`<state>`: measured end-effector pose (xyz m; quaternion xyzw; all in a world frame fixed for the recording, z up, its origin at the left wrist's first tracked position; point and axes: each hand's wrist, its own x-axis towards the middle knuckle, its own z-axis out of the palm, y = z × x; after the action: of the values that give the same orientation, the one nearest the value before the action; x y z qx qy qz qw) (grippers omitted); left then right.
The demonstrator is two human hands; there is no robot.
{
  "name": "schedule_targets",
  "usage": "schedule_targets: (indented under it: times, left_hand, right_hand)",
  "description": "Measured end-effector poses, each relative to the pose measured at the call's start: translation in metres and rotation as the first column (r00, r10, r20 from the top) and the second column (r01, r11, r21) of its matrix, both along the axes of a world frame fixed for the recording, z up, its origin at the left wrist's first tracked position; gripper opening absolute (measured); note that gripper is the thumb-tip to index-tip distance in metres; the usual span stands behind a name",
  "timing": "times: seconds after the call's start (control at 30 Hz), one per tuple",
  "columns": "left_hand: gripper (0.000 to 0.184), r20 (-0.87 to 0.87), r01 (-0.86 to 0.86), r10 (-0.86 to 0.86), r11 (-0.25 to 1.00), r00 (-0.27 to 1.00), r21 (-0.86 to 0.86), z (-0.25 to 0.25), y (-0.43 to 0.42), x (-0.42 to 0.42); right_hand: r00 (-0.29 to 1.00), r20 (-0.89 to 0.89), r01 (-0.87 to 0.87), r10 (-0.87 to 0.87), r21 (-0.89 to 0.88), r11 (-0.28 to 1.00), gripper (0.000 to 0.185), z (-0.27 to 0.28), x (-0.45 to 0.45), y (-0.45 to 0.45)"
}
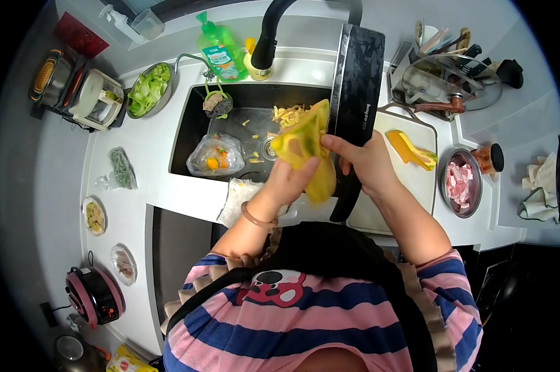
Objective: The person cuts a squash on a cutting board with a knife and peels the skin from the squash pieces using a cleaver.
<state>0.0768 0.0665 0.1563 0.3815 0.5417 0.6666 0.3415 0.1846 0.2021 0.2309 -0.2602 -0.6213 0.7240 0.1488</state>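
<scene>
My left hand (pixel 294 178) is closed around a yellow pumpkin piece (pixel 306 146) with green patches, held over the front of the sink (pixel 187 124). In my right hand (pixel 368 162) is a large black-bladed kitchen knife (pixel 357 80), its blade pointing away from me and its black handle running back below the hand. The right thumb touches or nearly touches the pumpkin's edge. Yellow peelings (pixel 287 116) lie in the sink behind the piece. Another pumpkin piece (pixel 411 150), with some green rind, rests on the white cutting board (pixel 385 195) at the right.
The black faucet (pixel 264 49) arches over the sink, close to the knife. A plastic bag with scraps (pixel 216 155) and a strainer (pixel 219 106) sit in the sink. Left stands a bowl of lettuce (pixel 150 90); right, a bowl of sliced meat (pixel 461 184). A cloth (pixel 238 199) lies on the front edge.
</scene>
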Motion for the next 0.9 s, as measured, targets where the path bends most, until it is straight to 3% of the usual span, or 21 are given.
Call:
schedule_targets:
  times: [0.07, 0.13, 0.17, 0.23, 0.3, 0.37, 0.4, 0.43, 0.47, 0.5, 0.53, 0.57, 0.6, 0.7, 0.83, 0.9]
  left_hand:
    - [0.044, -0.232, -0.042, 0.024, 0.997, 0.972, -0.071, -0.004, 0.001, -0.002]
    - [0.044, 0.110, -0.079, 0.074, 0.996, 0.991, 0.036, 0.005, 0.004, 0.008]
    - [0.044, 0.107, -0.077, 0.073, 0.996, 0.992, 0.032, 0.003, 0.004, 0.005]
    - [0.045, -0.090, -0.137, 0.138, 0.990, 0.986, 0.016, -0.005, 0.002, 0.001]
    - [0.046, -0.244, -0.175, 0.166, 0.985, 0.955, -0.014, -0.009, 0.001, -0.005]
    - [0.046, -0.332, -0.199, 0.175, 0.979, 0.927, -0.039, -0.011, 0.003, -0.011]
    - [0.046, -0.430, -0.296, 0.267, 0.955, 0.862, 0.000, -0.012, 0.004, -0.014]
    - [0.045, -0.520, -0.383, 0.351, 0.923, 0.779, 0.049, -0.012, 0.004, -0.016]
    - [0.045, -0.521, -0.381, 0.349, 0.923, 0.779, 0.049, -0.012, 0.002, -0.017]
    - [0.044, -0.036, -0.316, 0.316, 0.949, 0.948, -0.003, -0.011, -0.002, -0.017]
    - [0.044, 0.460, -0.234, 0.214, 0.972, 0.862, -0.014, -0.009, -0.004, -0.016]
    - [0.045, 0.597, -0.238, 0.208, 0.971, 0.775, -0.029, -0.002, -0.006, -0.014]
    - [0.045, 0.597, -0.236, 0.207, 0.971, 0.775, -0.030, 0.000, -0.007, -0.014]
    - [0.047, 0.718, -0.257, 0.174, 0.967, 0.673, 0.006, 0.002, -0.009, -0.014]
    - [0.048, 0.690, -0.257, 0.158, 0.965, 0.706, 0.042, 0.005, -0.010, -0.010]
    - [0.049, 0.650, -0.259, 0.176, 0.965, 0.740, 0.034, 0.007, -0.007, -0.005]
  right_hand:
    - [1.000, -0.008, 0.026, -0.026, 0.036, 0.999, 0.018, -0.002, -0.003, -0.001]
    - [0.998, -0.019, 0.053, -0.052, 0.071, 0.996, 0.018, -0.001, -0.005, -0.001]
    - [1.000, 0.008, 0.029, -0.030, 0.088, 0.996, 0.019, 0.004, -0.006, 0.000]
    - [0.999, 0.039, 0.009, -0.012, 0.096, 0.995, 0.019, 0.003, -0.008, 0.000]
    - [0.996, 0.090, 0.024, -0.015, -0.098, 0.995, 0.019, 0.001, -0.010, 0.002]
    - [0.997, 0.079, 0.015, -0.006, -0.110, 0.994, 0.019, 0.001, -0.009, 0.003]
    - [0.998, 0.070, 0.008, 0.001, -0.125, 0.992, 0.019, 0.001, -0.009, 0.002]
    - [0.998, 0.068, 0.008, 0.001, -0.126, 0.992, 0.019, -0.001, -0.010, 0.003]
    - [0.998, 0.053, 0.032, -0.035, 0.045, 0.998, 0.021, -0.006, -0.012, 0.007]
    - [0.997, 0.034, 0.059, -0.068, 0.215, 0.975, 0.022, -0.011, -0.014, 0.010]
    - [0.997, 0.035, 0.063, -0.072, 0.215, 0.975, 0.022, -0.021, -0.018, 0.014]
    - [0.996, -0.068, 0.073, -0.052, 0.358, 0.931, 0.022, -0.033, -0.022, 0.018]
    - [0.986, -0.167, 0.097, -0.016, 0.491, 0.866, 0.023, -0.037, -0.024, 0.018]
    - [0.979, -0.195, 0.170, -0.065, 0.594, 0.786, 0.023, -0.035, -0.031, 0.008]
    - [0.996, -0.089, 0.036, 0.014, 0.532, 0.846, 0.024, -0.027, -0.035, -0.006]
    - [0.992, -0.127, 0.055, 0.024, 0.583, 0.811, 0.024, -0.020, -0.039, -0.017]
